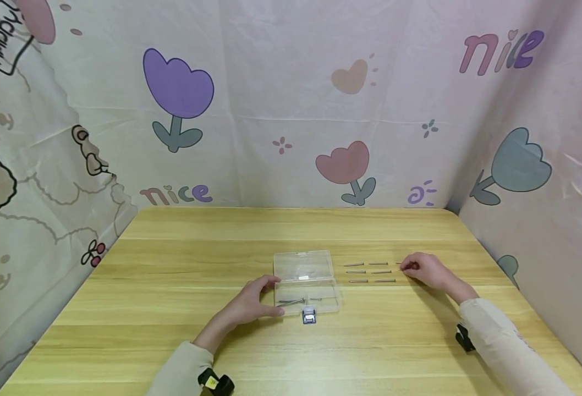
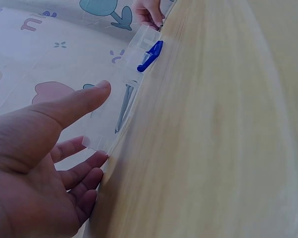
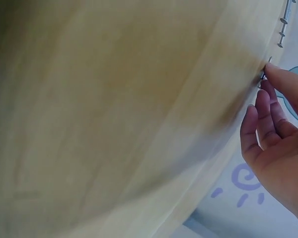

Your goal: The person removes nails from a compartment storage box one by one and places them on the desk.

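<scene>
A clear plastic box (image 1: 306, 280) with a blue latch (image 1: 309, 316) lies open at the table's middle, with a few nails (image 1: 291, 301) inside. My left hand (image 1: 273, 297) rests against its left end, with the thumb and fingers straight on either side of the box's corner (image 2: 89, 143); the blue latch (image 2: 150, 56) shows farther along. Several loose nails (image 1: 370, 272) lie in rows to the right of the box. At the right end of the top row, my right hand (image 1: 404, 266) pinches a nail (image 3: 262, 77) with curled fingertips (image 3: 270, 72).
The wooden table (image 1: 172, 308) is closed in by a printed cloth backdrop (image 1: 291, 110) behind and on both sides. More nails (image 3: 283, 25) lie beyond my right hand's fingers. My right hand (image 2: 149, 12) appears past the box in the left wrist view.
</scene>
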